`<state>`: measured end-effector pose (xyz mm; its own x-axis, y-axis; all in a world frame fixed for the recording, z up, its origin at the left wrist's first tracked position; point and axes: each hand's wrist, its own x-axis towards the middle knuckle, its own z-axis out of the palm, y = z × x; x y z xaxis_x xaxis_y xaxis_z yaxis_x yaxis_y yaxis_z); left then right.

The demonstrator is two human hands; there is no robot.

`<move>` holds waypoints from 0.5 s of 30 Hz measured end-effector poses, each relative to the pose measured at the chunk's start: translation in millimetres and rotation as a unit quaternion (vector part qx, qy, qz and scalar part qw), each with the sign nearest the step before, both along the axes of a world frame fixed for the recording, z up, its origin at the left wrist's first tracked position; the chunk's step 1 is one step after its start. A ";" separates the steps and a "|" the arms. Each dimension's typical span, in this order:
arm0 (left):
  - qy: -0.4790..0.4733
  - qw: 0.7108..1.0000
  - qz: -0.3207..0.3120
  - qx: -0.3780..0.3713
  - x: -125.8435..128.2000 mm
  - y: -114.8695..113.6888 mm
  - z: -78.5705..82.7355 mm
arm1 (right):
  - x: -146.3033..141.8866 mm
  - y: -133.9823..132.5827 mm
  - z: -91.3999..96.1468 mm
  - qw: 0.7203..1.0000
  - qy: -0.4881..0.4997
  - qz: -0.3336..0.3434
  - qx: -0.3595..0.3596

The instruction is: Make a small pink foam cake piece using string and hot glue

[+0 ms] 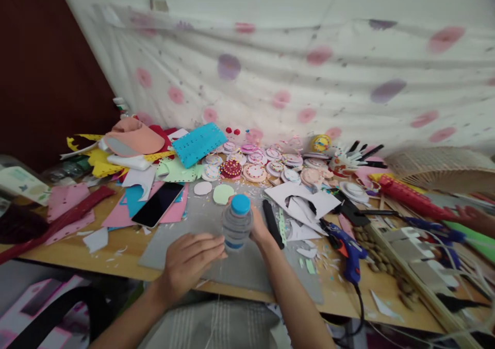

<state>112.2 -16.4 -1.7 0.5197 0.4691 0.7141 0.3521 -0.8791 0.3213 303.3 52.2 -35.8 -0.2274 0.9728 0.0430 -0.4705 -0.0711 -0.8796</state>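
Observation:
A small clear water bottle (234, 226) with a blue cap stands upright over the grey mat (170, 251), in front of me. My right hand (258, 226) is wrapped round its far right side, and the bottle hides most of those fingers. On the other side, my left hand (193, 259) is stretched out flat with its fingertips at the lower left of the bottle; whether they touch it I cannot tell. Beyond the bottle lie a pale green paper disc (223, 194) and a pinkish white disc (203, 188). A black-handled cutter (273, 224) is right of my right hand.
Several beaded paper hats (255, 172) crowd the back. A phone (158, 204) lies on coloured sheets at left. To the right are a blue glue gun (350, 253), cut white card (303, 202) and a power strip (421, 256). Another person's hand (474, 217) appears at far right.

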 end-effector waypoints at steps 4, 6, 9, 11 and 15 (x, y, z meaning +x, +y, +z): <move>0.097 0.983 -0.028 0.155 -2.0 13.5 18.3 | -0.4 0.6 1.0 1.000 -0.004 -0.014 0.004; 0.124 0.967 -0.033 0.222 0.6 18.1 30.5 | -0.6 1.6 -0.1 1.000 -0.002 -0.015 0.008; 0.166 0.946 -0.039 0.275 5.6 21.9 47.3 | -1.4 3.9 -2.4 1.000 0.004 -0.015 0.014; 0.193 0.933 -0.048 0.300 7.7 23.8 55.8 | -2.2 5.3 -3.2 1.000 0.009 -0.014 0.020; 0.232 0.900 -0.034 0.367 8.5 29.2 69.8 | -3.8 5.7 -1.5 0.999 0.014 0.004 0.036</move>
<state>120.7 12.9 68.1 0.8522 -0.0846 0.5164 0.2352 -0.8196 -0.5225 299.5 57.9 -37.3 -0.2330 0.9651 0.1197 -0.4948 -0.0116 -0.8689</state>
